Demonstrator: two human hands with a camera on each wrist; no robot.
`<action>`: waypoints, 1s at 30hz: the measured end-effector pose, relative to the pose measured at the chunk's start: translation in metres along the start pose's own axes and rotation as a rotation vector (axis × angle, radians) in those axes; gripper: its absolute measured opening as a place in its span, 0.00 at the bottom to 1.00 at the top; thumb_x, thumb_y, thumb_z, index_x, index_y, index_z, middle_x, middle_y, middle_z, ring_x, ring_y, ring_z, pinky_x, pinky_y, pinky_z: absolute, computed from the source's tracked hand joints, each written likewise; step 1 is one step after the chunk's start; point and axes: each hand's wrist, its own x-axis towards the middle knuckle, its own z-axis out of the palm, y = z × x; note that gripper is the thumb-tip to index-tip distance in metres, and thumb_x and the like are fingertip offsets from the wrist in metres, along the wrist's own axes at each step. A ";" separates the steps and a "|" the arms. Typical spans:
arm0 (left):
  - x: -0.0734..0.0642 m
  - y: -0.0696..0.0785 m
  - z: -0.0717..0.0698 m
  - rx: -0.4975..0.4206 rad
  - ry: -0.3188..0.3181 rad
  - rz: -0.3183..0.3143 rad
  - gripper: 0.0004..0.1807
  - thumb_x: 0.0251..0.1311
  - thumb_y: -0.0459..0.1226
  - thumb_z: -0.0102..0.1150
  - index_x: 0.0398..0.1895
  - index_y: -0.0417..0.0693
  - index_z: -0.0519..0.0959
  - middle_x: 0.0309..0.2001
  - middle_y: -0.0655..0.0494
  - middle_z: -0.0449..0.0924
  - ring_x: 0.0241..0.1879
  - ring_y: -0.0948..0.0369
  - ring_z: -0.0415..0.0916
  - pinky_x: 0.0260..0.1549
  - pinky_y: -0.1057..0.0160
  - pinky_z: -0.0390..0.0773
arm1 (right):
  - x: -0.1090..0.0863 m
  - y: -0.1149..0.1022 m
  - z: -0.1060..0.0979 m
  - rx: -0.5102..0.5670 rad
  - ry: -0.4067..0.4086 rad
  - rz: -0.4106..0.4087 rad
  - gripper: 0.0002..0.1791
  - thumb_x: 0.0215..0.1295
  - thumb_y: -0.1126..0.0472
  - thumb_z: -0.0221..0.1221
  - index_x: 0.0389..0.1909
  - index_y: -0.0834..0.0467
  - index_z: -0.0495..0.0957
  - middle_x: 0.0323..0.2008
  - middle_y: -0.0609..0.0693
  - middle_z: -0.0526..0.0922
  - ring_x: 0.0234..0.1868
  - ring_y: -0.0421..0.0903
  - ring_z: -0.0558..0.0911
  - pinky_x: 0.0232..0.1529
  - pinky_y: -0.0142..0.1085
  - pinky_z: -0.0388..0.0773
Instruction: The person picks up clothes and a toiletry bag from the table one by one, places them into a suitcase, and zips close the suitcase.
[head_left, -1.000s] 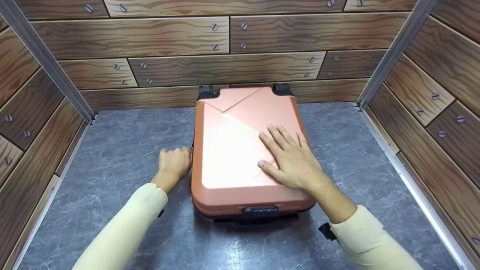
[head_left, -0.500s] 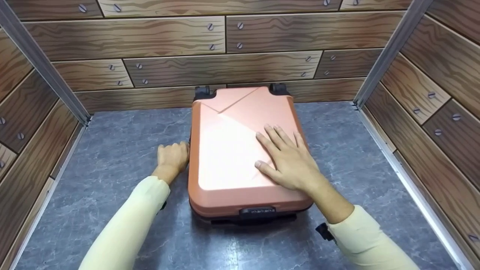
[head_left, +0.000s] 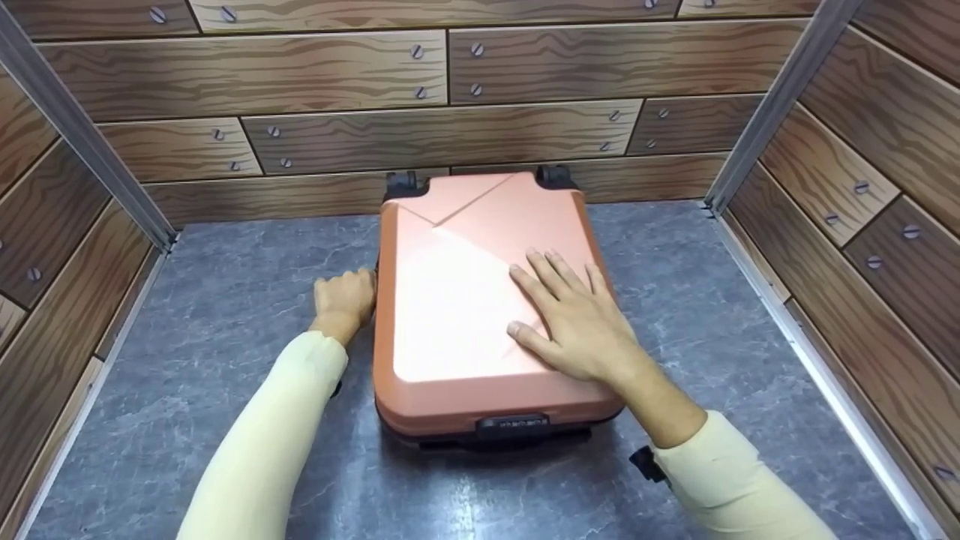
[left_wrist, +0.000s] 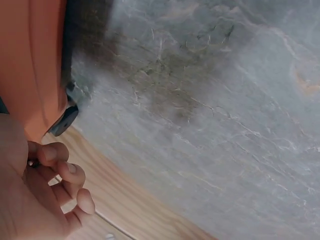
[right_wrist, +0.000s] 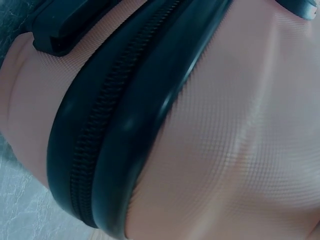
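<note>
A pink hard-shell suitcase (head_left: 457, 300) lies flat on the floor. At its left side my left hand (head_left: 345, 296) has its fingers curled against the edge. In the left wrist view those fingers pinch a small dark zipper pull (left_wrist: 33, 163), mostly hidden by the hand. My right hand (head_left: 585, 330) rests palm down on the lid, right of the middle, fingers spread. The right wrist view shows the black zipper (right_wrist: 112, 95) running round the suitcase's side, its teeth together there. A black combination lock (head_left: 517, 424) sits on the near side.
Black wheels (head_left: 555, 177) at the suitcase's far end stand close to the wood-patterned back wall (head_left: 360, 142). Wood-patterned panels rise on both sides too. Grey marbled floor (head_left: 247, 285) lies around the suitcase.
My left hand has slid away from me along the suitcase's left edge, toward the wheels. The right hand stays in place on the lid. The head view has shifted slightly.
</note>
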 end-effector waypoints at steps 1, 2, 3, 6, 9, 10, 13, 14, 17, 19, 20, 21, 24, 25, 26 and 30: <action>0.001 -0.001 0.000 -0.005 0.001 -0.006 0.15 0.72 0.35 0.42 0.53 0.37 0.73 0.52 0.36 0.81 0.50 0.38 0.81 0.52 0.37 0.72 | 0.000 0.000 0.000 0.004 0.001 -0.001 0.42 0.71 0.28 0.35 0.80 0.45 0.48 0.81 0.49 0.46 0.81 0.52 0.46 0.75 0.62 0.37; 0.001 -0.001 0.000 -0.010 0.000 -0.012 0.15 0.72 0.35 0.42 0.54 0.37 0.73 0.52 0.36 0.81 0.50 0.38 0.81 0.52 0.37 0.72 | 0.001 -0.001 0.001 0.007 0.001 -0.003 0.42 0.71 0.28 0.36 0.80 0.45 0.48 0.81 0.49 0.46 0.81 0.52 0.46 0.75 0.62 0.37; 0.001 -0.002 0.000 -0.020 -0.001 -0.021 0.15 0.72 0.35 0.42 0.54 0.37 0.73 0.53 0.36 0.81 0.51 0.38 0.80 0.53 0.36 0.72 | 0.001 -0.001 0.001 0.011 0.001 -0.004 0.42 0.71 0.27 0.36 0.80 0.45 0.48 0.81 0.49 0.46 0.81 0.51 0.46 0.75 0.61 0.37; -0.002 -0.001 0.000 -0.047 -0.003 -0.036 0.16 0.73 0.36 0.41 0.54 0.38 0.74 0.53 0.37 0.81 0.51 0.37 0.80 0.53 0.36 0.72 | 0.001 0.000 0.001 0.024 0.003 -0.011 0.42 0.71 0.27 0.36 0.80 0.44 0.49 0.80 0.48 0.47 0.81 0.51 0.47 0.75 0.61 0.38; -0.008 0.001 0.001 -0.059 0.028 -0.040 0.15 0.72 0.36 0.42 0.51 0.38 0.75 0.51 0.37 0.82 0.49 0.38 0.81 0.52 0.37 0.73 | 0.000 0.004 0.000 0.039 0.012 -0.025 0.43 0.69 0.27 0.39 0.79 0.43 0.50 0.80 0.48 0.48 0.81 0.51 0.48 0.75 0.61 0.39; -0.011 0.002 0.002 -0.055 0.046 -0.039 0.15 0.71 0.36 0.42 0.50 0.37 0.76 0.49 0.37 0.83 0.48 0.38 0.82 0.50 0.37 0.74 | 0.000 0.006 0.000 0.043 0.015 -0.036 0.43 0.69 0.27 0.40 0.79 0.43 0.51 0.80 0.48 0.49 0.80 0.52 0.48 0.75 0.61 0.39; -0.020 0.004 0.005 -0.041 0.100 -0.038 0.14 0.70 0.35 0.43 0.46 0.36 0.77 0.45 0.36 0.84 0.44 0.38 0.83 0.46 0.39 0.75 | 0.000 0.016 -0.002 0.058 0.017 -0.073 0.43 0.68 0.27 0.42 0.79 0.42 0.51 0.80 0.48 0.49 0.80 0.52 0.49 0.76 0.60 0.38; -0.024 0.005 0.006 -0.032 0.113 -0.035 0.14 0.69 0.35 0.43 0.45 0.35 0.77 0.43 0.36 0.84 0.43 0.38 0.84 0.45 0.40 0.76 | 0.001 0.020 -0.003 0.065 0.017 -0.092 0.42 0.69 0.27 0.43 0.79 0.42 0.52 0.80 0.47 0.50 0.80 0.52 0.50 0.76 0.60 0.37; -0.038 0.005 0.010 -0.008 0.142 -0.018 0.16 0.71 0.38 0.41 0.41 0.35 0.78 0.39 0.37 0.85 0.39 0.39 0.84 0.40 0.41 0.77 | 0.004 0.036 -0.005 0.097 0.029 -0.165 0.41 0.69 0.30 0.47 0.78 0.42 0.55 0.79 0.46 0.53 0.80 0.51 0.52 0.76 0.59 0.38; -0.049 0.005 0.013 0.018 0.164 0.010 0.16 0.71 0.38 0.43 0.38 0.36 0.78 0.36 0.38 0.84 0.36 0.40 0.84 0.36 0.43 0.78 | 0.007 0.048 -0.006 0.120 0.043 -0.224 0.39 0.69 0.33 0.50 0.77 0.44 0.58 0.78 0.47 0.56 0.79 0.51 0.55 0.76 0.59 0.40; -0.056 0.005 0.013 0.040 0.172 0.029 0.15 0.70 0.38 0.44 0.37 0.36 0.77 0.34 0.39 0.84 0.34 0.40 0.84 0.34 0.44 0.79 | 0.009 0.054 -0.006 0.130 0.049 -0.248 0.39 0.69 0.34 0.52 0.76 0.45 0.59 0.78 0.47 0.57 0.78 0.51 0.56 0.76 0.59 0.41; -0.062 0.005 0.014 0.057 0.183 0.048 0.14 0.70 0.38 0.45 0.35 0.37 0.77 0.32 0.40 0.83 0.32 0.41 0.83 0.32 0.44 0.79 | 0.011 0.061 -0.006 0.139 0.054 -0.268 0.39 0.69 0.35 0.53 0.76 0.46 0.60 0.78 0.48 0.58 0.78 0.52 0.57 0.76 0.58 0.42; -0.080 0.006 0.018 0.107 0.231 0.105 0.11 0.66 0.36 0.50 0.31 0.38 0.76 0.26 0.42 0.81 0.26 0.44 0.82 0.25 0.47 0.80 | 0.018 0.078 -0.007 0.153 0.055 -0.298 0.38 0.68 0.38 0.55 0.76 0.47 0.60 0.77 0.49 0.58 0.78 0.52 0.58 0.76 0.57 0.45; -0.086 0.006 0.019 0.122 0.247 0.127 0.10 0.65 0.36 0.51 0.29 0.38 0.75 0.24 0.43 0.81 0.25 0.45 0.82 0.24 0.47 0.79 | 0.020 0.083 -0.007 0.153 0.052 -0.298 0.39 0.68 0.39 0.56 0.76 0.48 0.60 0.78 0.49 0.58 0.78 0.52 0.57 0.76 0.57 0.46; -0.091 0.007 0.020 0.134 0.266 0.148 0.10 0.65 0.36 0.52 0.28 0.39 0.75 0.23 0.44 0.80 0.24 0.46 0.82 0.23 0.48 0.79 | 0.022 0.088 -0.007 0.153 0.050 -0.297 0.39 0.68 0.40 0.56 0.76 0.48 0.59 0.78 0.50 0.57 0.78 0.53 0.57 0.76 0.57 0.47; -0.109 0.008 0.028 0.183 0.356 0.241 0.09 0.61 0.34 0.55 0.24 0.41 0.74 0.21 0.48 0.76 0.21 0.48 0.80 0.20 0.50 0.78 | 0.032 0.106 -0.008 0.127 0.043 -0.293 0.39 0.69 0.41 0.56 0.77 0.48 0.58 0.78 0.51 0.56 0.78 0.55 0.56 0.74 0.58 0.51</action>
